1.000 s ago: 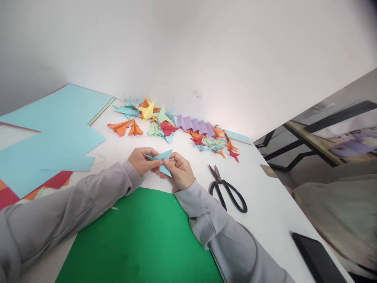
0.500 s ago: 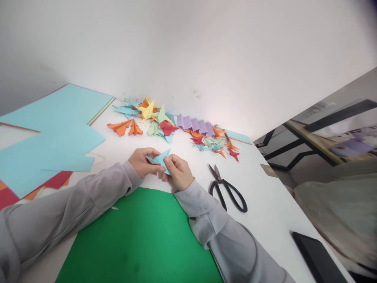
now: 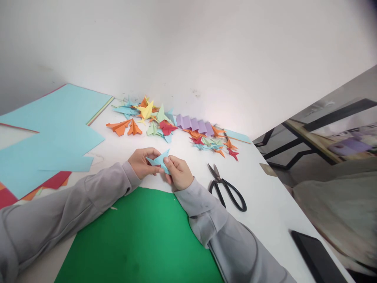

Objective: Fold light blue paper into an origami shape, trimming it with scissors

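Item in hand: a small, pointed, folded light-blue paper piece (image 3: 160, 158), held above the white worktop (image 3: 265, 220), just past the far edge of a large green sheet (image 3: 138, 236). The left hand (image 3: 141, 162) is nearly closed, thumb and fingers pinching the piece's left side. The right hand (image 3: 181, 175) grips its right side, thumb on top, other fingers curled beneath. The opposed grips presumably steady the small folds.

Multicoloured folded paper shapes (image 3: 146, 111) and a purple pleated paper strip (image 3: 194, 125) lie along the worktop's far edge, apparently to leave working room. Black-handled metal scissors (image 3: 218, 180) lie slightly open towards the right edge, seemingly within reach. Large light-blue paper sheets (image 3: 59, 114) occupy the far left corner.
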{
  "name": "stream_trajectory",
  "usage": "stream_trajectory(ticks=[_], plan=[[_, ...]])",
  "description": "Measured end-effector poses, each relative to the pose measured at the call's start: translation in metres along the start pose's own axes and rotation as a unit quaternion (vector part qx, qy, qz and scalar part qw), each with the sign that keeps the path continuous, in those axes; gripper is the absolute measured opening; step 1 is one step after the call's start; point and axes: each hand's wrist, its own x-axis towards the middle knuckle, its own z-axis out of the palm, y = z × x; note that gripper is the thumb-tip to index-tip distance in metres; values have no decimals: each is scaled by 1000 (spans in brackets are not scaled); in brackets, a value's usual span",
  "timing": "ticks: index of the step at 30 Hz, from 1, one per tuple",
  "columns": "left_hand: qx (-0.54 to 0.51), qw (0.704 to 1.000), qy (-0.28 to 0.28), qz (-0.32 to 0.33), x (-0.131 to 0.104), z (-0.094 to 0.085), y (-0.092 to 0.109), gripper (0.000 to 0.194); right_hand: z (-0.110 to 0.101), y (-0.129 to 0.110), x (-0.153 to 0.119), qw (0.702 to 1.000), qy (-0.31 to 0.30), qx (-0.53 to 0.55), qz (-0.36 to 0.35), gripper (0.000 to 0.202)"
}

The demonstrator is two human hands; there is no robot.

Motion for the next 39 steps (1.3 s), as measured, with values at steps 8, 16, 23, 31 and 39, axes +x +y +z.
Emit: stream_trajectory(ticks=[8,16,23,31,39], plan=[[-17,1000,12,-11,1,1,-1,42,1,0,0,999,21,47,9,44],[-20,999,-26,-18,1,-2,-4,35,3,-2,-1,991,20,131,31,41],[7,999,5,-35,-2,2,-2,44,6,-3,1,987,30,148,57,36],[-13,1000,-16,0,-2,0,-2,29,5,-1,4,986,13,159,40,37],[-42,999,-9,-12,3,-5,-6,32,5,-3,0,993,6,115,35,37]])
